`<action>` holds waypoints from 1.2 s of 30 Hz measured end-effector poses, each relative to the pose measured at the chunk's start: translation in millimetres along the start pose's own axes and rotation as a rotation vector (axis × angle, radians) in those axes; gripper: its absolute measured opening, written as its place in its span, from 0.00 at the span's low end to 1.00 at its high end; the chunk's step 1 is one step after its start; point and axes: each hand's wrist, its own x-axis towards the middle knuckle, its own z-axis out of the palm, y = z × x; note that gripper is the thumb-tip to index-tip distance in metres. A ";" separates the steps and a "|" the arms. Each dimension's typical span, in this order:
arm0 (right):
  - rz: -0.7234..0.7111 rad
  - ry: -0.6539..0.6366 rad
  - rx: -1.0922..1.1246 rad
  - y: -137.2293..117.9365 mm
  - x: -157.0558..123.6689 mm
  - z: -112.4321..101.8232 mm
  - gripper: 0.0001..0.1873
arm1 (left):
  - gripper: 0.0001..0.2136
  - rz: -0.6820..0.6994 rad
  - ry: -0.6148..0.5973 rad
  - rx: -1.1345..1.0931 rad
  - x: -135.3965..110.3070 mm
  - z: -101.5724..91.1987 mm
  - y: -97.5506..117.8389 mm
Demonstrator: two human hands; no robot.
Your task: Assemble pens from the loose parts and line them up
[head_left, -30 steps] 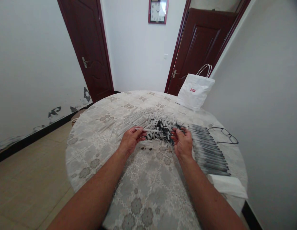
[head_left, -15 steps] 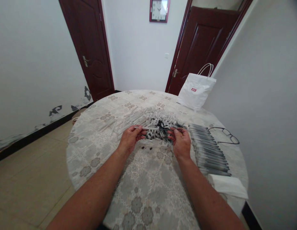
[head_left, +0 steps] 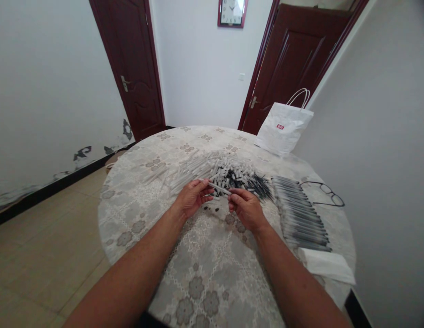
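Note:
Between my hands a pale pen barrel [head_left: 219, 187] slants down to the right. My left hand [head_left: 194, 197] pinches its left end, the other fingers partly curled. The fingers of my right hand [head_left: 245, 206] close around its right end; the tip there is hidden. Behind my hands spreads a pile of white pen barrels [head_left: 193, 168] and short white caps [head_left: 234, 165]. Thin dark refills [head_left: 261, 186] lie at the pile's right side. Two small black pieces [head_left: 217, 209] rest on the cloth just in front of my left fingers.
On the right of the round table, its patterned cloth [head_left: 194, 264] in view, a row of pens [head_left: 304, 212] lies side by side. Eyeglasses [head_left: 330, 193] sit beyond them, a folded white cloth or paper [head_left: 326, 264] nearer. A white bag [head_left: 283, 127] stands at the back right.
My right hand has moved left and down, closer to my left hand. The thin dark refill that stretched between barrel and right hand no longer shows; the barrel now tilts down rightward.

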 end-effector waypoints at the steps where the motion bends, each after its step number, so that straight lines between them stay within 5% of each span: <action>1: 0.029 -0.038 0.038 -0.9 -1.3 0.1 0.17 | 0.09 -0.017 -0.020 0.007 -1.2 0.4 0.4; 10: 0.096 -0.237 -0.014 -4.4 -8.5 5.7 0.18 | 0.09 -0.203 -0.232 0.110 -12.3 8.8 -6.0; 17: -0.018 -0.181 -0.247 -8.3 -11.2 9.8 0.14 | 0.09 -0.243 -0.241 0.098 -9.5 5.2 -9.4; 22: -0.132 -0.038 -0.459 -8.9 -13.1 12.1 0.12 | 0.07 -0.161 -0.105 -0.013 -3.7 4.1 -9.1; 29: -0.310 0.254 -0.724 -13.9 -0.3 -12.2 0.11 | 0.06 -0.031 0.190 -0.296 8.0 -3.0 2.3; 36: -0.433 0.034 -1.313 -5.7 2.0 -21.5 0.12 | 0.09 -0.040 0.218 -0.368 9.5 -3.9 4.4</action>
